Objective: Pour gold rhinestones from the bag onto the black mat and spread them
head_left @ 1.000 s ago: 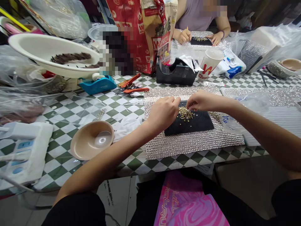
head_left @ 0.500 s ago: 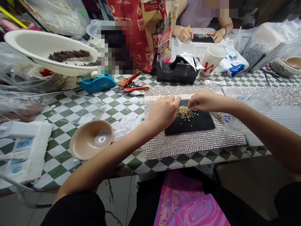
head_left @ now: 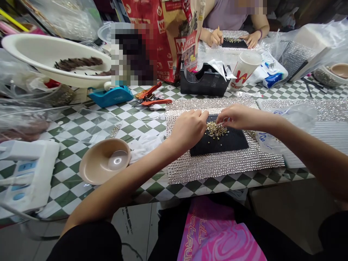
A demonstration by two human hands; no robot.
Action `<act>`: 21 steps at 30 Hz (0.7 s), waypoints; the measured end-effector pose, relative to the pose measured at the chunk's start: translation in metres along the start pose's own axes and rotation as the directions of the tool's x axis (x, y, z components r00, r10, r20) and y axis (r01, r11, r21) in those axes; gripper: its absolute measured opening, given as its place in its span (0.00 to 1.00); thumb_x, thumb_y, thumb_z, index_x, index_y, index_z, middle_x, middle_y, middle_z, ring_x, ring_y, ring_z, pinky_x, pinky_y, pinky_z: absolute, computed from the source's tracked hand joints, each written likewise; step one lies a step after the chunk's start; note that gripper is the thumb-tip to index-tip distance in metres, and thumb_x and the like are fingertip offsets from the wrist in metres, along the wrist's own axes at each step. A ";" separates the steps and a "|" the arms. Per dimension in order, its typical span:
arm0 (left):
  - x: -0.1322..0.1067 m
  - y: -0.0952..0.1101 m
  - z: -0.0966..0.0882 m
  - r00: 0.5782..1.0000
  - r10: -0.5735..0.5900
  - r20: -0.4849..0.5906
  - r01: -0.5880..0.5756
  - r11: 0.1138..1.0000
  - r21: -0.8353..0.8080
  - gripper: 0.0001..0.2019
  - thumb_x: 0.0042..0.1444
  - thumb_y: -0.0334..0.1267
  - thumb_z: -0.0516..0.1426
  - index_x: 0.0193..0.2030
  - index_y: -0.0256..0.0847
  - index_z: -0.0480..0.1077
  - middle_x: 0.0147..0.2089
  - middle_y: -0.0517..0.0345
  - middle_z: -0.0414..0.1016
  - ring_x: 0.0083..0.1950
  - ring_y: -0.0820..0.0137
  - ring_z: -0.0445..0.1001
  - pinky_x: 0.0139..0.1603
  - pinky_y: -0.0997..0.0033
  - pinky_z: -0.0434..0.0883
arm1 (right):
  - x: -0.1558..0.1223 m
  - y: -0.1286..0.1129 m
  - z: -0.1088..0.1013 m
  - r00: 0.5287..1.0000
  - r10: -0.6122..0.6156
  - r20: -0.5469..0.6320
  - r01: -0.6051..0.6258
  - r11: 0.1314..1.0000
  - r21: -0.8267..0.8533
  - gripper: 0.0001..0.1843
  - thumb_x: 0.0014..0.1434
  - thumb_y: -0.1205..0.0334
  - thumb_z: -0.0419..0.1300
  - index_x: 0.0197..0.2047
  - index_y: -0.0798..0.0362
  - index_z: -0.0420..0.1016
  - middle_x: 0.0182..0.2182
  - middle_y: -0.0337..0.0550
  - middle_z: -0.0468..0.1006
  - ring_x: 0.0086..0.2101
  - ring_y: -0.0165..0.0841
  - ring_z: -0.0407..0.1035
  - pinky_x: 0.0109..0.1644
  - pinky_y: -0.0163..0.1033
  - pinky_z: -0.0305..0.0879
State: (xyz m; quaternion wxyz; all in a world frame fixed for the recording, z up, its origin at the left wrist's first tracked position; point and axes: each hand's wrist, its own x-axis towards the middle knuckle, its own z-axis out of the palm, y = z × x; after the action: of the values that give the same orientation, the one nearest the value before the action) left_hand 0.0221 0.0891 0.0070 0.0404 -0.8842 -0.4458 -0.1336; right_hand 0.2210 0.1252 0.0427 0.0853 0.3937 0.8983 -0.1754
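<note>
On checked table [head_left: 81, 127], rhinestone sheet [head_left: 217, 165] under black tray [head_left: 225, 143]; left hand [head_left: 189, 128], right hand [head_left: 236, 116] curled narrow at gold studs [head_left: 216, 129], grip unclear

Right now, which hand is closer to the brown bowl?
Left. The left hand sits at the left edge of the black mat, to the right of the brown bowl. The right hand is farther right, beyond the gold studs.

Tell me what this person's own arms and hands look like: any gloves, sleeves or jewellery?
Both are bare: the left hand and right hand wear no gloves, and no rings, bracelet or watch show. The forearms are uncovered up to a short black fabric left sleeve and right sleeve.
</note>
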 end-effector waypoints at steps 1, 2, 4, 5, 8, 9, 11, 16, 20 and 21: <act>0.000 0.000 0.000 1.000 0.001 0.000 -0.001 1.000 -0.001 0.10 0.61 0.31 0.45 0.38 0.35 0.66 0.33 0.52 0.69 0.33 0.68 0.65 0.31 0.66 0.55 | 0.000 0.000 0.001 1.000 -0.004 -0.005 0.003 1.000 -0.004 0.15 0.50 0.68 0.51 0.39 0.52 0.74 0.35 0.41 0.77 0.35 0.28 0.69 0.39 0.36 0.61; 0.000 0.000 0.000 1.000 0.000 0.001 0.000 1.000 -0.002 0.10 0.61 0.31 0.45 0.38 0.35 0.66 0.33 0.52 0.69 0.33 0.68 0.65 0.31 0.66 0.55 | 0.000 0.000 0.001 1.000 -0.007 -0.012 0.007 1.000 -0.008 0.15 0.50 0.68 0.50 0.39 0.52 0.74 0.35 0.42 0.77 0.35 0.29 0.69 0.40 0.36 0.61; 0.000 0.000 0.000 1.000 -0.002 0.001 0.002 1.000 -0.005 0.10 0.61 0.31 0.45 0.38 0.35 0.66 0.33 0.52 0.69 0.33 0.68 0.65 0.31 0.67 0.55 | -0.001 0.000 0.002 1.000 -0.014 -0.027 0.014 1.000 -0.018 0.15 0.51 0.68 0.50 0.40 0.52 0.74 0.35 0.42 0.77 0.34 0.29 0.68 0.40 0.36 0.60; 0.000 0.000 0.001 1.000 -0.003 0.002 0.003 1.000 -0.006 0.10 0.61 0.31 0.45 0.38 0.35 0.66 0.33 0.52 0.69 0.33 0.69 0.65 0.31 0.67 0.55 | -0.001 0.000 0.003 0.999 -0.018 -0.035 0.017 1.000 -0.023 0.15 0.51 0.68 0.50 0.40 0.52 0.74 0.34 0.42 0.77 0.34 0.29 0.68 0.40 0.36 0.60; 0.000 0.000 0.001 1.000 -0.006 0.005 0.006 1.000 -0.012 0.10 0.60 0.31 0.45 0.38 0.35 0.66 0.33 0.51 0.69 0.33 0.69 0.65 0.31 0.67 0.55 | -0.001 -0.001 0.004 0.998 -0.024 -0.055 0.022 0.999 -0.037 0.15 0.51 0.68 0.49 0.40 0.52 0.73 0.34 0.42 0.76 0.34 0.28 0.67 0.39 0.35 0.59; 0.000 0.000 0.001 1.000 -0.007 0.005 0.007 1.000 -0.013 0.10 0.60 0.31 0.45 0.38 0.35 0.66 0.33 0.52 0.69 0.33 0.69 0.65 0.31 0.67 0.56 | 0.000 -0.001 0.005 0.998 -0.023 -0.061 0.020 0.999 -0.042 0.15 0.51 0.68 0.49 0.39 0.52 0.73 0.33 0.42 0.76 0.33 0.28 0.67 0.38 0.35 0.59; 0.000 0.000 0.002 1.000 -0.010 0.005 0.010 1.000 -0.014 0.09 0.60 0.31 0.45 0.38 0.35 0.66 0.33 0.52 0.69 0.33 0.69 0.65 0.31 0.67 0.55 | 0.000 -0.002 0.006 0.997 -0.016 -0.071 0.012 0.998 -0.056 0.14 0.52 0.68 0.48 0.37 0.52 0.73 0.32 0.41 0.76 0.32 0.27 0.66 0.37 0.35 0.58; 0.000 0.000 0.002 1.000 -0.008 0.011 0.008 1.000 -0.016 0.10 0.60 0.31 0.44 0.38 0.35 0.66 0.33 0.52 0.69 0.33 0.69 0.64 0.30 0.67 0.55 | 0.001 -0.003 0.008 0.996 0.010 -0.086 -0.018 0.995 -0.095 0.10 0.53 0.65 0.49 0.33 0.53 0.71 0.29 0.41 0.74 0.30 0.26 0.63 0.33 0.34 0.52; -0.001 0.000 0.002 1.000 -0.012 0.011 0.012 1.000 -0.019 0.10 0.60 0.31 0.45 0.38 0.35 0.66 0.33 0.51 0.69 0.33 0.69 0.65 0.30 0.67 0.55 | 0.001 -0.002 0.009 0.997 0.016 -0.081 -0.025 0.994 -0.111 0.11 0.55 0.61 0.49 0.32 0.53 0.71 0.27 0.41 0.72 0.28 0.26 0.62 0.32 0.34 0.51; -0.001 0.000 0.002 1.000 -0.011 0.010 0.012 1.000 -0.019 0.10 0.60 0.31 0.45 0.38 0.35 0.66 0.33 0.51 0.69 0.33 0.69 0.65 0.30 0.67 0.55 | 0.001 -0.002 0.009 0.997 0.014 -0.077 -0.022 0.994 -0.110 0.11 0.55 0.62 0.48 0.32 0.53 0.71 0.27 0.41 0.72 0.29 0.26 0.63 0.33 0.34 0.52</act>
State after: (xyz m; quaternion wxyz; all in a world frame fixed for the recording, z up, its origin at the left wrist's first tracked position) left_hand 0.0222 0.0890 0.0050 0.0292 -0.8826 -0.4498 -0.1338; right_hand 0.2190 0.1207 0.0350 0.0745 0.4028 0.9057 -0.1094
